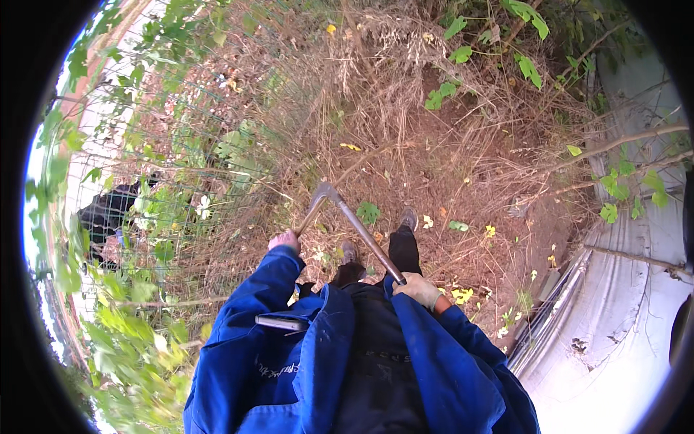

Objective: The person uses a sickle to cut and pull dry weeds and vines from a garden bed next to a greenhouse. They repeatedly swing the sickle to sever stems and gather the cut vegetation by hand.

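My right hand (417,289), in a pale glove, is closed around the lower end of a long-handled hooked blade tool (364,230), which looks like a sickle or billhook. The tool slants up and left from that hand to its curved metal head (324,191). My left hand (285,240) is closed on a thin woody stem (312,217) that runs up past the tool's head. The hooked head lies against or just over this stem. Both hands are in front of my blue jacket, above the dry grass.
A green wire mesh fence (184,141) with leafy vines runs along the left, with a dark shape (111,214) behind it. Pale plastic sheeting (623,304) covers the right side. Bare branches (623,138) reach in from the right. Dry grass and twigs (390,108) cover the ground ahead.
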Demonstrator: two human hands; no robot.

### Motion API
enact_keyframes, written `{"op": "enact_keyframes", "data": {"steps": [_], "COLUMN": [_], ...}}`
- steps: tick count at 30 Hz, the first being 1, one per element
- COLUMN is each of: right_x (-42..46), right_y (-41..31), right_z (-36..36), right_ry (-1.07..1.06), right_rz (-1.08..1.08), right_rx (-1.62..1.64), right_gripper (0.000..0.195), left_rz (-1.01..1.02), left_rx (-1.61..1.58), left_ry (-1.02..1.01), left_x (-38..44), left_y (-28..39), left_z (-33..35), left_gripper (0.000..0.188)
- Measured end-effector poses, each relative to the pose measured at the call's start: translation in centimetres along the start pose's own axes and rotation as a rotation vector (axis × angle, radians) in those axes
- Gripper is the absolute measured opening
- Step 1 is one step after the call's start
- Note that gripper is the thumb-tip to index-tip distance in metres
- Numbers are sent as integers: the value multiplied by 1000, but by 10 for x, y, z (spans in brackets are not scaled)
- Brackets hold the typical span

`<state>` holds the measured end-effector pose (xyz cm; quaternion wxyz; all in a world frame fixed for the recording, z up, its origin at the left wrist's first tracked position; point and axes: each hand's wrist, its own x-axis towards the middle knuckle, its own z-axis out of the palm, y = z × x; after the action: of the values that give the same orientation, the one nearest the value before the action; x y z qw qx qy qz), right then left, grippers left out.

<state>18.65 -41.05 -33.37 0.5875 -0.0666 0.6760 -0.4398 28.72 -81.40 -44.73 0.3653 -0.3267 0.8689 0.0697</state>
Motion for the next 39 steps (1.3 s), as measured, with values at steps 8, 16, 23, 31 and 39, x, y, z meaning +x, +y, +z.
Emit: {"op": "enact_keyframes", "data": {"steps": [8, 16, 23, 31, 39], "right_x": [33, 99, 207, 421, 466], "right_y": [-2, 28, 35, 13, -32], "right_z": [-44, -141, -254, -372, -204], "right_ry": [104, 289, 402, 453, 107], "right_rz": [53, 140, 76, -43, 73], "right_rx": [605, 891, 744, 1094, 430], "right_gripper": [15, 16, 23, 22, 12], "left_rz": [-162, -217, -247, -238, -256], "left_rx": [-16, 56, 174, 193, 200], "left_ry": [-115, -79, -68, -2, 57], "left_x": [24, 40, 76, 76, 68], "left_y": [-11, 6, -20, -25, -39], "left_z": [45, -74, -86, -39, 9], "left_gripper": [53, 35, 31, 22, 19]}}
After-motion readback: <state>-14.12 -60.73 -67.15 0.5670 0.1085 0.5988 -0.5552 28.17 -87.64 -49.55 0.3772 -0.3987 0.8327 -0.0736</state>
